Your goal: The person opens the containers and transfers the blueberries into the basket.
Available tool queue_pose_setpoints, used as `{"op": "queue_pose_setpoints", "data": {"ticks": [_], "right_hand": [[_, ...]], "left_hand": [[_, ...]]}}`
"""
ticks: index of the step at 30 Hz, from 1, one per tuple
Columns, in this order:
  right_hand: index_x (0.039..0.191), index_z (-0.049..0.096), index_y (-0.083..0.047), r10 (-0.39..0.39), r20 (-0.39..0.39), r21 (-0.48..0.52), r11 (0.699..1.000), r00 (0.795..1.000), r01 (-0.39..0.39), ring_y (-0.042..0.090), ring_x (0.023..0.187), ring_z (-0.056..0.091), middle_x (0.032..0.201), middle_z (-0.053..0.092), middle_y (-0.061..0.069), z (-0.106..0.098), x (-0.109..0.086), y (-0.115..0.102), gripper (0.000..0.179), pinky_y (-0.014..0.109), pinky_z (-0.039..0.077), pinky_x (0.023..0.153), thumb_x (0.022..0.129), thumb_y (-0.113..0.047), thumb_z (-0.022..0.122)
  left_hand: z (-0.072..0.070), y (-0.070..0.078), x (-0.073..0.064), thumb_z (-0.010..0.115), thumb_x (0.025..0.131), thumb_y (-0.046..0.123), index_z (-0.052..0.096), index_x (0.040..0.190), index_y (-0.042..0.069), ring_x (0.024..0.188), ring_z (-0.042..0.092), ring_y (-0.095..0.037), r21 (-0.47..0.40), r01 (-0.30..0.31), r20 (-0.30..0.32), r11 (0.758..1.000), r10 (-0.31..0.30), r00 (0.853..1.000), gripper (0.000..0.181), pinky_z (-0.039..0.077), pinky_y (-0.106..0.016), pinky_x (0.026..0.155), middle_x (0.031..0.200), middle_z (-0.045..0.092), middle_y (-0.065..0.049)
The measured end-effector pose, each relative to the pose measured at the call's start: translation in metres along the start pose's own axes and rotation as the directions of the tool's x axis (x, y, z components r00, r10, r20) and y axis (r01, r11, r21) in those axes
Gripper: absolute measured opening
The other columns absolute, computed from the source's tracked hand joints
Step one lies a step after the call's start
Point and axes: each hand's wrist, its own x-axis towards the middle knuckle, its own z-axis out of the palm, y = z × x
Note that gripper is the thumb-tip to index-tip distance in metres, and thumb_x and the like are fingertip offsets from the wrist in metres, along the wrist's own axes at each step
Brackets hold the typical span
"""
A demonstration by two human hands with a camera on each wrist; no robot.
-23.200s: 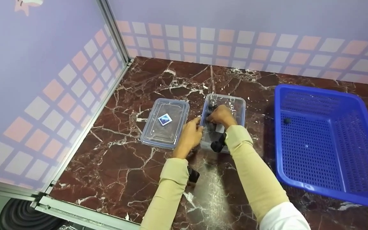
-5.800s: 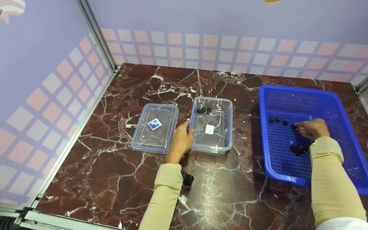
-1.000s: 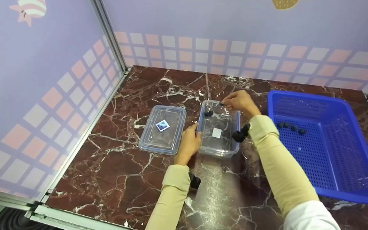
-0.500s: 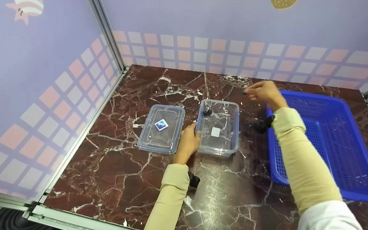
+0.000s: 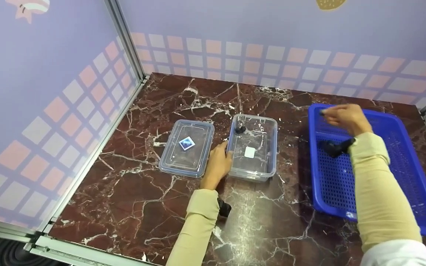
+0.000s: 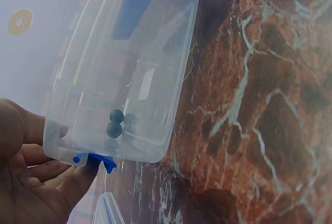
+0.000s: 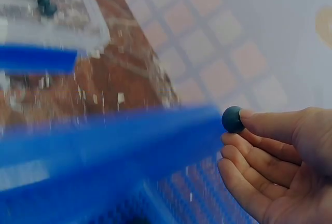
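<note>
My left hand (image 5: 218, 162) grips the left side of a clear plastic container (image 5: 250, 168). In the left wrist view its fingers lie at the wall by a blue latch (image 6: 104, 161). Two small dark balls (image 6: 115, 123) sit in one end of the container. Between thumb and forefinger, my right hand (image 5: 348, 116) pinches another dark ball (image 7: 233, 119), above the far left part of a blue perforated basket (image 5: 313, 166). That hand and its wrist camera cover part of the basket floor.
Left of the container lies a clear lid (image 5: 187, 160) with a diamond-shaped blue sticker (image 5: 187, 143). Patterned wall panels (image 5: 220, 22) border the marbled tabletop (image 5: 154, 207) at the back and left. White flecks are scattered behind the container.
My right hand has carried a dark ball from above the container rightward to above the basket. Two balls stay in the container. My left hand keeps its place.
</note>
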Motion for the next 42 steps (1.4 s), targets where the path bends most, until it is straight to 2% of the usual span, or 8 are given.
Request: {"op": "queue_pose_setpoints", "data": {"ticks": [4,8,11,18,23,29,37,42], "right_hand": [[0.077,0.069,-0.026,0.083,-0.011,0.051,0.995,0.996,-0.083,0.0,0.072,0.066,0.076,0.07,-0.011,-0.02,-0.003,0.021,0.023,0.016,0.054,0.077,0.092,-0.01,0.061],[0.071,0.07,-0.021,0.158,-0.013,0.157,0.976,0.987,-0.154,0.002,0.067,0.067,0.071,0.071,-0.007,-0.035,-0.006,0.038,0.027,0.017,0.055,0.074,0.092,-0.006,0.061],[0.068,0.07,-0.019,0.209,-0.015,0.186,0.961,0.978,-0.203,0.003,0.065,0.067,0.069,0.071,-0.005,-0.045,-0.009,0.05,0.03,0.017,0.056,0.072,0.092,-0.004,0.06],[0.062,0.066,-0.023,0.309,-0.089,0.065,0.95,0.947,-0.304,0.0,0.062,0.065,0.064,0.067,-0.008,-0.066,-0.013,0.081,0.034,0.017,0.056,0.069,0.093,-0.009,0.058],[0.06,0.064,-0.023,0.33,-0.136,-0.001,0.943,0.934,-0.333,0.001,0.06,0.065,0.061,0.066,-0.008,-0.073,-0.013,0.096,0.036,0.019,0.057,0.068,0.092,-0.01,0.057],[0.062,0.061,-0.02,0.33,-0.15,-0.015,0.942,0.932,-0.335,0.001,0.059,0.065,0.06,0.065,-0.006,-0.075,-0.014,0.1,0.032,0.02,0.057,0.066,0.092,-0.011,0.058],[0.06,0.06,-0.015,0.361,-0.176,0.019,0.931,0.916,-0.364,-0.001,0.05,0.061,0.051,0.062,-0.008,-0.072,-0.014,0.097,0.032,0.017,0.055,0.059,0.091,-0.01,0.057],[0.071,0.057,-0.01,0.308,-0.252,0.012,0.949,0.917,-0.315,0.001,0.049,0.061,0.051,0.061,-0.008,-0.07,-0.015,0.08,0.018,0.018,0.055,0.056,0.089,-0.012,0.059]], "left_hand": [[0.001,-0.002,0.001,0.055,0.092,0.005,0.055,0.129,-0.004,0.118,0.055,-0.038,0.004,0.006,0.0,1.0,-0.006,1.0,0.038,0.041,-0.044,0.105,0.118,0.063,-0.022],[0.002,-0.003,0.001,0.055,0.092,0.005,0.055,0.129,-0.004,0.119,0.055,-0.038,0.006,0.01,-0.006,1.0,-0.01,1.0,0.038,0.041,-0.044,0.105,0.119,0.062,-0.022],[0.001,-0.004,0.001,0.055,0.092,0.005,0.055,0.129,-0.005,0.119,0.055,-0.038,0.005,0.012,-0.009,1.0,-0.012,1.0,0.038,0.04,-0.044,0.106,0.119,0.062,-0.023],[0.0,-0.003,0.001,0.055,0.092,0.006,0.053,0.131,-0.004,0.12,0.054,-0.038,0.001,0.028,0.0,1.0,-0.028,1.0,0.04,0.04,-0.044,0.107,0.121,0.062,-0.022],[-0.001,-0.002,0.001,0.055,0.092,0.006,0.053,0.131,-0.004,0.119,0.055,-0.037,-0.001,0.023,-0.006,1.0,-0.023,1.0,0.04,0.04,-0.044,0.106,0.119,0.062,-0.022],[-0.002,-0.001,0.001,0.055,0.093,0.006,0.054,0.13,-0.003,0.118,0.055,-0.038,0.022,0.014,-0.008,1.0,-0.014,1.0,0.039,0.041,-0.045,0.105,0.116,0.063,-0.023],[-0.001,0.0,0.001,0.054,0.093,0.005,0.053,0.131,-0.004,0.118,0.055,-0.039,0.027,0.013,0.001,1.0,-0.013,1.0,0.039,0.041,-0.045,0.105,0.117,0.062,-0.023],[0.001,0.0,0.002,0.054,0.092,0.006,0.053,0.131,-0.004,0.119,0.054,-0.039,0.024,0.01,0.003,1.0,-0.01,1.0,0.039,0.04,-0.045,0.106,0.118,0.062,-0.023]]}}
